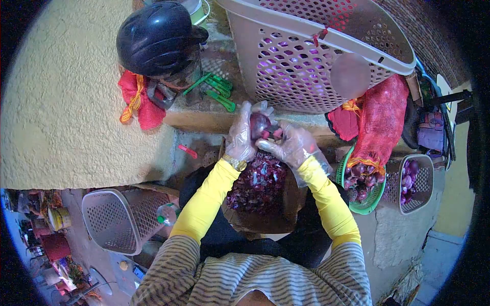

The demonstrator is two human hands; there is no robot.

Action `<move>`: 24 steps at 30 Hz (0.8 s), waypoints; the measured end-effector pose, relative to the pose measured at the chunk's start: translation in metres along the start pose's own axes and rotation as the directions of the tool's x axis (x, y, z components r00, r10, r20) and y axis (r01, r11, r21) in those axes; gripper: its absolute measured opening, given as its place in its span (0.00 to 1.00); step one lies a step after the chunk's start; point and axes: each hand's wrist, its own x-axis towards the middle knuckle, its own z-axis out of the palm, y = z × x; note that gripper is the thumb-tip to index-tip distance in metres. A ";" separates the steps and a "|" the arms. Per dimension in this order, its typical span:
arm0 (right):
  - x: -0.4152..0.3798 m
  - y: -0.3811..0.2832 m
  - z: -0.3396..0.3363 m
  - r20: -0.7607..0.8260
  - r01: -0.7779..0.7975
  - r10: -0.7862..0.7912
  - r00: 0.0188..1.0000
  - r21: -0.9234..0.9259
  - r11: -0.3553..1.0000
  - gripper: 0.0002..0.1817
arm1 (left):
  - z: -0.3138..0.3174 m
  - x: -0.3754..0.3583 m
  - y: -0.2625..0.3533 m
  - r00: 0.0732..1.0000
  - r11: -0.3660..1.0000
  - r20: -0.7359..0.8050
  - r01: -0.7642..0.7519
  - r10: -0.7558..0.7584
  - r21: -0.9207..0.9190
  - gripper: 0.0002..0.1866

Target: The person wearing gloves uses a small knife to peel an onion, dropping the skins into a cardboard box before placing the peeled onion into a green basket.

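My left hand, in a clear plastic glove, is closed around a red onion. Against the onion's right side, my right hand, gloved too, pinches a small pink-and-dark tool; its exact kind is partly hidden by the fingers. Below both hands, between the knees, a box holds a heap of dark red onion skins.
Ahead stands a large perforated basket of onions. Left of it are a dark helmet and green-handled tools. To the right, a red mesh sack leans over a green basket. A grey basket lies left.
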 end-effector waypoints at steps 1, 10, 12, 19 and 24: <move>0.000 -0.001 -0.001 0.013 -0.015 0.014 1.000 0.031 0.999 0.34 | -0.003 0.000 -0.003 0.991 0.944 0.047 -0.135 0.127 0.302 0.23; -0.001 0.006 -0.001 -0.036 -0.044 0.047 0.998 0.066 0.997 0.30 | -0.001 0.008 0.000 0.946 0.894 0.145 -0.322 0.290 0.311 0.29; 0.000 0.010 0.002 -0.051 -0.048 0.051 0.997 0.055 0.997 0.30 | -0.001 0.009 0.001 0.995 0.995 0.031 -0.094 0.093 0.044 0.29; 0.002 -0.002 -0.008 -0.048 -0.008 0.007 0.999 -0.004 1.000 0.28 | 0.016 0.011 0.002 0.910 0.879 -0.173 -0.293 0.377 0.378 0.24; 0.002 -0.008 -0.016 -0.017 -0.072 0.072 0.997 -0.012 0.997 0.29 | 0.026 0.006 0.007 0.860 0.847 -0.233 -0.335 0.454 0.413 0.20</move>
